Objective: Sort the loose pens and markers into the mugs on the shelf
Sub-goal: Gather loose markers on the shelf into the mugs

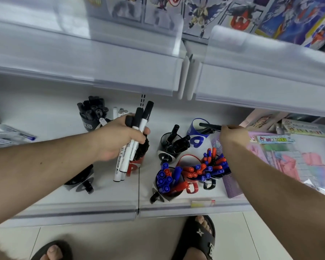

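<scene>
My left hand (118, 137) grips a bunch of white markers with black caps (137, 126) above a red mug (134, 164) holding dark pens. My right hand (233, 135) pinches a black marker (209, 126) whose tip lies over the mouth of a blue mug (195, 132). A black mug (169, 149) between the hands holds black markers. Nearer the shelf edge, a black mug (165, 184) holds blue and red markers, and a red-rimmed mug (190, 169) and another mug (217, 166) hold mixed red and blue ones. A black mug (91, 117) at the back left is full of black markers.
An upper shelf (120, 72) overhangs the working shelf (101, 207). A tipped black mug (83, 181) lies under my left forearm. Blue pens in packets (9, 136) lie far left. Pink stationery packs (289, 156) fill the right. My sandalled feet (197, 239) stand below.
</scene>
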`<state>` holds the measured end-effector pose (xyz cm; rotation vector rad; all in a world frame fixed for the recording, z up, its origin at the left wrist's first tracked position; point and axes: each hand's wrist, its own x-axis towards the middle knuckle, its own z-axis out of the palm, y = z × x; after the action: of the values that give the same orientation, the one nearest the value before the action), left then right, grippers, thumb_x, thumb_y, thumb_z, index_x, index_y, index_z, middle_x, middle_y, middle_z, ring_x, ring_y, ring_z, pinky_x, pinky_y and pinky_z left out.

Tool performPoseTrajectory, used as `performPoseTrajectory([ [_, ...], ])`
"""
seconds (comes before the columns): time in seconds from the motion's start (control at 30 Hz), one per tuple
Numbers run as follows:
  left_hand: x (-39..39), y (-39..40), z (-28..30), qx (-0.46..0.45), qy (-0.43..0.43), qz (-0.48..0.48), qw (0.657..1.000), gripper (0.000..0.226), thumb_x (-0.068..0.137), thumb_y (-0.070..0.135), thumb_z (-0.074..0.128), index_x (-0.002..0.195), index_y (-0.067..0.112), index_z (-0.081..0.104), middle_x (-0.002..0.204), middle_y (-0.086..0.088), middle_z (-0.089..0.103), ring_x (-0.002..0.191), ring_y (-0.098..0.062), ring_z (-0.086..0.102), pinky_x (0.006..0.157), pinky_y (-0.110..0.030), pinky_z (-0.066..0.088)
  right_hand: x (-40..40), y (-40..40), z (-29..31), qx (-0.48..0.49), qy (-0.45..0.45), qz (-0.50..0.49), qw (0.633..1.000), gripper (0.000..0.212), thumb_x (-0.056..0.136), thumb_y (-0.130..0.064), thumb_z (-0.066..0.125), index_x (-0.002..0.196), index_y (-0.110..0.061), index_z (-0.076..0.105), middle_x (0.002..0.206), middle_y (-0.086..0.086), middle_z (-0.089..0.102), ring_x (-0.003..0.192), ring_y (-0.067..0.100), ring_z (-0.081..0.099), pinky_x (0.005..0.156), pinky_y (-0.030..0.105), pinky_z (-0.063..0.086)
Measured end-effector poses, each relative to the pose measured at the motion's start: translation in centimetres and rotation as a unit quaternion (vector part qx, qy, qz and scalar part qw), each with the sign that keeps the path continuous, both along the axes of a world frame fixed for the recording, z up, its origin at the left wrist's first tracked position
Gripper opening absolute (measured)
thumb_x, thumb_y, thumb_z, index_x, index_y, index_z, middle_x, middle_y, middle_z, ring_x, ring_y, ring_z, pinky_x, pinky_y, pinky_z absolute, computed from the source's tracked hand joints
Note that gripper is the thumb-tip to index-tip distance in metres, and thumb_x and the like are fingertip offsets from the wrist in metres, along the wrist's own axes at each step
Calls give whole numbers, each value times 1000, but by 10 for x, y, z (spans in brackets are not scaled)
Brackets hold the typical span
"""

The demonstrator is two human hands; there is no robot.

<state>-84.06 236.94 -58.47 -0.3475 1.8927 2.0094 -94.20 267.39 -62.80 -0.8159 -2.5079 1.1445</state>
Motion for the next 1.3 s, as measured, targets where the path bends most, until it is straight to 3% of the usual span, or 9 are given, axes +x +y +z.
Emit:
performPoseTrajectory([
  [0.17,-1,-5,-4,-7,6,14,1000,49,77,-17,59,117,12,62,85,7,71,74,-9,63,66,-24,46,-31,-7,-17,62,-90,27,994,24,95,-25,49,87,-7,63,72,5,55,62,20,49,51,26,33],
  [0.43,-1,-11,-15,-1,1,22,1000,47,77,-18,58,107,17,65,88,5,72,85,-15,61,74,-29,45,-59,-7,-43,140,-205,186,951,23,98,-26,51,108,-12,67,97,1,62,85,19,59,71,27,50],
  [0.63,1,-9,-15,13,-3,16,1000,47,76,-18,58,110,14,66,83,6,72,78,-13,62,69,-27,45,-30,-31,-11,113,-154,167,967,42,87,-9,50,128,-14,59,111,12,66,94,29,65,79,37,57],
  [0.77,9,-16,-5,27,4,-16,1000,46,78,-19,57,104,18,62,83,6,71,72,-9,64,68,-27,44,9,-92,28,9,-26,281,959,16,89,-20,52,85,-13,67,81,4,72,62,23,66,52,28,48],
  [0.87,17,-27,-1,42,10,-51,998,51,75,-21,58,103,22,58,86,2,69,68,-12,61,67,-29,44,48,-145,58,-135,-32,379,915,22,96,-34,53,94,-19,69,81,-1,70,51,15,55,55,26,42],
  [0.97,29,-39,3,51,14,-87,995,49,63,-10,63,101,20,59,89,-1,66,66,-11,62,64,-28,47,77,-186,77,-173,-55,463,868,24,94,-45,55,97,-24,67,79,-7,67,50,3,55,54,22,40],
  [1.07,38,-54,6,82,11,-104,991,42,63,-9,61,97,16,60,85,-3,63,68,-13,61,61,-26,49,90,-208,78,-169,-70,498,847,25,87,-31,72,105,-18,63,73,1,67,51,3,58,50,19,45],
  [1.17,49,-76,9,97,-13,-115,989,38,65,-7,61,98,13,62,80,-4,63,69,-16,61,60,-28,49,97,-216,73,-271,-97,511,810,13,91,-9,67,102,-13,60,60,10,57,40,10,45,37,20,34],
  [1.3,62,-99,8,120,-39,-114,985,40,66,-10,54,101,7,62,82,-11,67,71,-19,67,60,-28,53,102,-230,65,-344,-132,494,788,28,90,5,59,114,-10,58,60,12,58,40,15,42,36,23,29],
])
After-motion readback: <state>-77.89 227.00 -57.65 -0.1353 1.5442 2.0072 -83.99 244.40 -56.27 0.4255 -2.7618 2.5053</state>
